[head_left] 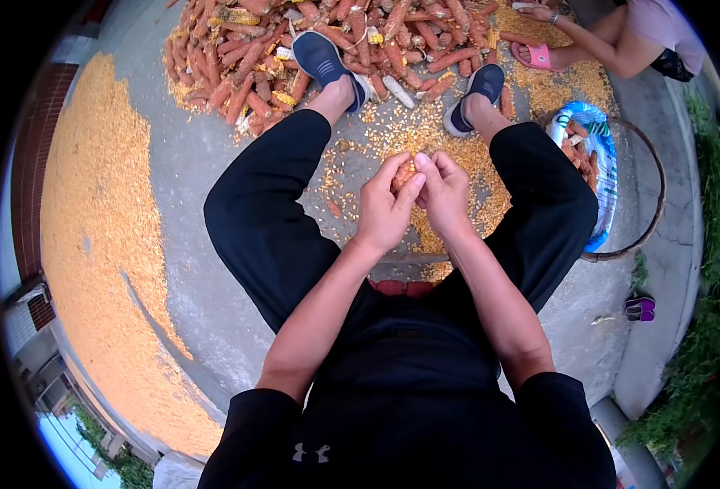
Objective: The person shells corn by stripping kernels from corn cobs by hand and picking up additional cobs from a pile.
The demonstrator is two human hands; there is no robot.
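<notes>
Between my knees, my left hand [387, 205] is wrapped round a reddish corn cob [403, 174] with some yellow kernels on it. My right hand [444, 196] is closed against the same cob from the other side, its thumb near the left thumb. The fingers hide most of the cob. Loose yellow kernels [474, 163] lie scattered on the concrete below and around both hands. Beyond my feet is a large heap of reddish cobs [246, 61], some still bearing yellow kernels.
A wide spread of kernels [99, 244] covers the ground at left. At right stands a lined basket [605, 175] holding cobs, with a round handle. Another person [629, 41] crouches at top right. A purple shoe [640, 309] lies at right, near green plants [706, 326].
</notes>
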